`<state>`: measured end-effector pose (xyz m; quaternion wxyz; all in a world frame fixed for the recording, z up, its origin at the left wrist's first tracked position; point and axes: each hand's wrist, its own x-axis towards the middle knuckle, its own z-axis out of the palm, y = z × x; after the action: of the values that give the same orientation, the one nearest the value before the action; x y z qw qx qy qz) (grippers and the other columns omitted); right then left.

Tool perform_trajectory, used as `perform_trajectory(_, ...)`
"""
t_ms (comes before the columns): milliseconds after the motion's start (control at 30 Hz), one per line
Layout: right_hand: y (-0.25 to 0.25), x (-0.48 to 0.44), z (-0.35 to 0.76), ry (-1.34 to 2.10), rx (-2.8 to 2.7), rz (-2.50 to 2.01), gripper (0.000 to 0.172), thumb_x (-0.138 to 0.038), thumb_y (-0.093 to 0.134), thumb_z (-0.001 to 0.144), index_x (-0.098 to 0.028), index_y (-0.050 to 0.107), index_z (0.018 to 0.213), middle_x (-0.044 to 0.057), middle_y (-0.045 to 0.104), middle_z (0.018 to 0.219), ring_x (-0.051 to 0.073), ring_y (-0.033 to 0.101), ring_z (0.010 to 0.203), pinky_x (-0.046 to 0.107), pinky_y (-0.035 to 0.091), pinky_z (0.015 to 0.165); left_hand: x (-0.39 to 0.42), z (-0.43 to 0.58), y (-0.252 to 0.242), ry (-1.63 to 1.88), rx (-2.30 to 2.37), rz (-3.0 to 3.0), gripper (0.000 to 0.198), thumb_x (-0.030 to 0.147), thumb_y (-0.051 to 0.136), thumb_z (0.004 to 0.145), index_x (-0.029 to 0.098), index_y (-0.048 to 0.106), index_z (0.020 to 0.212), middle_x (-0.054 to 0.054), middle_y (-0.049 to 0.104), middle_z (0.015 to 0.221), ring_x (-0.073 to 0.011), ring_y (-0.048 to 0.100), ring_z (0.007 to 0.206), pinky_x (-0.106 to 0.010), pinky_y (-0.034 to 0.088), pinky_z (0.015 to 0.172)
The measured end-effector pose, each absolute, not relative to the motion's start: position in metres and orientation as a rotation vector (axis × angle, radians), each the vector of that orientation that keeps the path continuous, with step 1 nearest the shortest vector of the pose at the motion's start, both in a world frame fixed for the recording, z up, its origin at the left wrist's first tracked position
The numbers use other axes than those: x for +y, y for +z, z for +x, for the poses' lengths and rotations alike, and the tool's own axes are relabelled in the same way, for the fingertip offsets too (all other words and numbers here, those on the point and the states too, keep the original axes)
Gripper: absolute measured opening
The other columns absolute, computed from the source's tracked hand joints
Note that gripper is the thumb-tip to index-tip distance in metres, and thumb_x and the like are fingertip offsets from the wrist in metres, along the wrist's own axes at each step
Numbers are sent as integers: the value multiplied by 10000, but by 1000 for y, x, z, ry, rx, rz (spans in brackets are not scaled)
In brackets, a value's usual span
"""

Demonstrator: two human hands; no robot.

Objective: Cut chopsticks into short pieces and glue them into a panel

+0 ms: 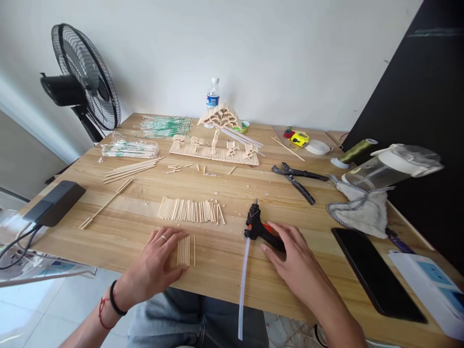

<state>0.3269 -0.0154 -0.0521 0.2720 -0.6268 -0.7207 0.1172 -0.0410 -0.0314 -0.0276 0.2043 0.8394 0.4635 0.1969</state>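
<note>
My left hand (151,258) rests on the table around a small row of short wooden sticks (184,251). Its fingertips are at their upper ends and its thumb at their lower ends. One single stick (195,251) lies just right of that row. My right hand (295,256) has thumb and fingers apart around the handle of a black glue gun (255,224), which lies on the table, nozzle pointing away from me. A long translucent glue stick (243,290) runs out of its back toward me. Farther up lies a longer row of short sticks (190,210).
Behind stands a stick-built model (217,150) with a tree-like roof, near a water bottle (213,94). Bagged sticks (130,146), a black box (54,203) and a fan (85,77) are left. Pliers (299,179), a phone (377,273) and a clear cup (391,166) lie right.
</note>
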Motion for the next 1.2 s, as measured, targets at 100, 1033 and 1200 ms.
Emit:
perform_trajectory(100,-54,-5,331,426,-1941,-1736,390,-387,523,987,-208,615,1320,162,706,1226,354,709,1140,543,592,1000,-31,-42,-32,637,1273,2326,636,179,747,911,294,462,1468,-98,640,1387,-329,604,1278,-559,473,1128)
perform_trajectory(1033,-51,-57,248,1320,-1597,-1324,444,-658,657,958,-273,775,1145,101,809,980,339,776,1001,444,659,882,-25,-52,-30,888,1118,1962,630,274,783,922,307,460,1463,-120,634,1433,-313,625,1341,-469,531,1128)
perform_trajectory(1200,-63,-67,253,1204,-1616,-1377,537,-662,740,893,-276,765,1264,139,817,1150,377,766,1127,494,640,991,-24,-52,-29,887,1109,1947,648,271,802,901,311,470,1457,-113,642,1426,-308,635,1319,-453,544,1104)
